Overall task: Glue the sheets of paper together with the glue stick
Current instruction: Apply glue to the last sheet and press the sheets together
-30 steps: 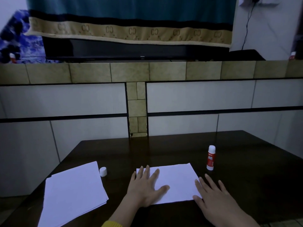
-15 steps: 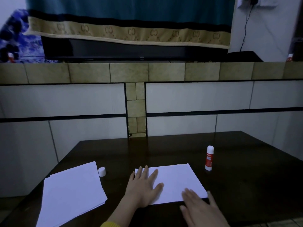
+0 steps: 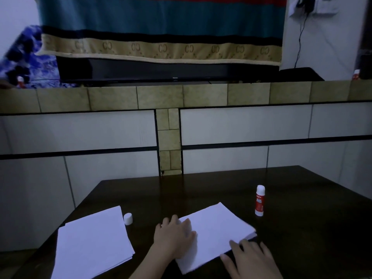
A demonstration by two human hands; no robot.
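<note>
White sheets of paper [image 3: 213, 234] lie turned at an angle on the dark table [image 3: 201, 194]. My left hand [image 3: 173, 236] rests flat on their left part, fingers spread. My right hand [image 3: 251, 258] touches the sheets' near right edge with straight fingers. A red and white glue stick [image 3: 259, 200] stands upright to the right of the sheets, apart from both hands. Its white cap [image 3: 128, 218] sits on the table to the left.
A stack of white paper [image 3: 90, 244] lies at the table's near left. A tiled wall ledge [image 3: 161, 96] runs behind the table, with a dark flat device and a hanging cloth above it.
The sheets have turned counterclockwise under my hands. My right hand moved left from beside the paper to its near right edge. The view tilted up a little.
</note>
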